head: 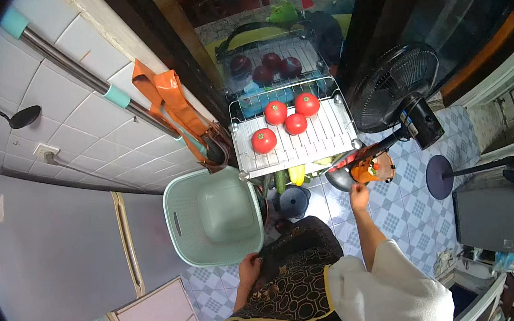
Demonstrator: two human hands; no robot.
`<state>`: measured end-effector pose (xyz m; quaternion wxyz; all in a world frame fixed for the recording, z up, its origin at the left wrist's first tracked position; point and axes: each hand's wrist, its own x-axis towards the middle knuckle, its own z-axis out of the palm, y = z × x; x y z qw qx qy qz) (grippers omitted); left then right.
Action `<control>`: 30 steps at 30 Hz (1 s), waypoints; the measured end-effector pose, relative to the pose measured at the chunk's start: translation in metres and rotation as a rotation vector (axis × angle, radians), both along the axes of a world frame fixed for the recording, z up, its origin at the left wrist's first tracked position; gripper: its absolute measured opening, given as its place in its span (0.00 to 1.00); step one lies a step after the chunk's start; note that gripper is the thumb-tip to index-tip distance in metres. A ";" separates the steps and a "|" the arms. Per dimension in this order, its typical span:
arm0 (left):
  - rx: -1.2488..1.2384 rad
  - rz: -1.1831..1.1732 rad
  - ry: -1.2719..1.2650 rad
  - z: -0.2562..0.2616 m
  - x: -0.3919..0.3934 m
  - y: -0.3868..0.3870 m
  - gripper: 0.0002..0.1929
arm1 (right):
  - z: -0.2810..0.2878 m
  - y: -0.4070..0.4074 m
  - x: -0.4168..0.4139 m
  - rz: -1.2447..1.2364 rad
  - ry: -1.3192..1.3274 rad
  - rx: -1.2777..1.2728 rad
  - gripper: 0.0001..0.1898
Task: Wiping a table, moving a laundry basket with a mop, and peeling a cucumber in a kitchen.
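My right hand (360, 197) reaches forward beside an orange bag (363, 173) that stands near the foot of a black fan (396, 92); whether its fingers touch the bag or anything else is hard to tell. Several red tomatoes (264, 140) lie on the top shelf of a metal wire rack (322, 146) ahead of me. Cucumbers (281, 182) and yellow vegetables (297, 174) poke out below that shelf. Low at my left side, my left hand (250, 267) rests by the edge of my dark patterned apron (295, 289), near the rim of a pale green plastic basket (213, 217).
A grey refrigerator (58, 249) stands left, beside a tiled wall with an orange strap bag (173, 94). Glass panels rise behind the rack. A dark round container (292, 201) sits on the floor below it. A second stand with a round base (439, 177) is at right.
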<state>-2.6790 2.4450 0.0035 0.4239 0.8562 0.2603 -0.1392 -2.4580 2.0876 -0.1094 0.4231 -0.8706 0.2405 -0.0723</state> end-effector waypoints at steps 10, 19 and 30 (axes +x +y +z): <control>-0.047 0.007 -0.086 -0.028 -0.056 -0.001 0.14 | -0.073 -0.024 -0.138 0.293 0.973 0.172 0.11; -0.036 0.121 -0.026 -0.031 -0.187 -0.029 0.13 | -0.054 0.027 -0.142 0.658 0.589 -0.101 0.11; -0.223 0.591 -0.012 -0.092 -0.316 -0.021 0.14 | -0.063 -0.028 -0.276 0.728 0.643 -0.384 0.13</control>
